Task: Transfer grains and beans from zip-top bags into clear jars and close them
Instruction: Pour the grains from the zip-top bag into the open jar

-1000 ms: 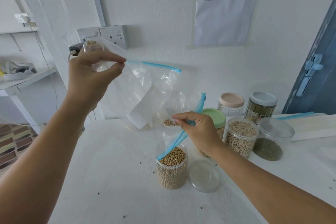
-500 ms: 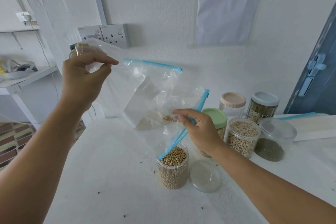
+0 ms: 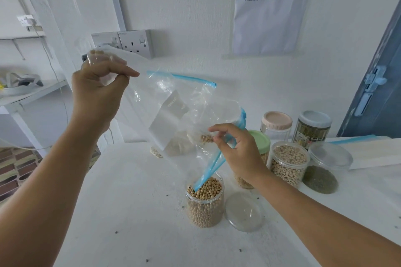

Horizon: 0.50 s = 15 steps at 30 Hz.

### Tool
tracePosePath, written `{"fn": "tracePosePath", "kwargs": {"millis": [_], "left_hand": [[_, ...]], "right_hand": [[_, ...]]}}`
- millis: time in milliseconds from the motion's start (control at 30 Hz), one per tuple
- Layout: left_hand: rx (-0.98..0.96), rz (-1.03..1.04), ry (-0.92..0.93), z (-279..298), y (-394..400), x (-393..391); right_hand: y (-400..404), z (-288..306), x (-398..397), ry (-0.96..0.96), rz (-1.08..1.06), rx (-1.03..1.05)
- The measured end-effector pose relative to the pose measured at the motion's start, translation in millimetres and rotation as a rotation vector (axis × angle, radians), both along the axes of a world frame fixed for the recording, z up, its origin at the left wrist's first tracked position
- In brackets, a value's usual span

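Now, left hand (image 3: 97, 95): raised and pinched shut on the bottom corner of the zip-top bag (image 3: 173, 110), probably so the contents slide toward the mouth
Right hand (image 3: 236, 149): lower down, fingers clamped on the bag near its blue zip strip (image 3: 208, 171), seemingly steering the opening
Bag position: tilted in the air between the two hands, the zip end dipping into the open jar (image 3: 205, 201)
Bag look: clear, crinkled, nearly empty; a small cluster of beans (image 3: 206, 138) sits in a fold by the right fingers
Jar look: clear, filled with tan beans almost to the rim, standing on the white table (image 3: 130, 212)
Lid (image 3: 244, 212): clear, lying flat just beside the jar, not yet fitted
Other jars: stand behind, some capped
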<state>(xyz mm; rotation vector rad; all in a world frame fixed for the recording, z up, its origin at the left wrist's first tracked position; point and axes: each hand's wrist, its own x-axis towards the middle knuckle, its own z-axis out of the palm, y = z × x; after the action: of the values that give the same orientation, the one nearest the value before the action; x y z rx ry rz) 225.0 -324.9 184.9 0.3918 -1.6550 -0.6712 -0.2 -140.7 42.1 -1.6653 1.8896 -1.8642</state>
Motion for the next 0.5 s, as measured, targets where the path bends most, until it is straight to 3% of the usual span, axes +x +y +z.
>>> {"fn": "tracePosePath", "kwargs": {"millis": [233,500], "left_hand": [[0.033,-0.001,0.006,-4.8,3.3,1.4],[0.008,0.002,-0.023,-4.9,7.7,-5.0]], "right_hand": [[5.3,-1.5,7.9,0.046,0.097,0.061],[1.2,-6.9,6.3,0.072,0.068,0.117]]}}
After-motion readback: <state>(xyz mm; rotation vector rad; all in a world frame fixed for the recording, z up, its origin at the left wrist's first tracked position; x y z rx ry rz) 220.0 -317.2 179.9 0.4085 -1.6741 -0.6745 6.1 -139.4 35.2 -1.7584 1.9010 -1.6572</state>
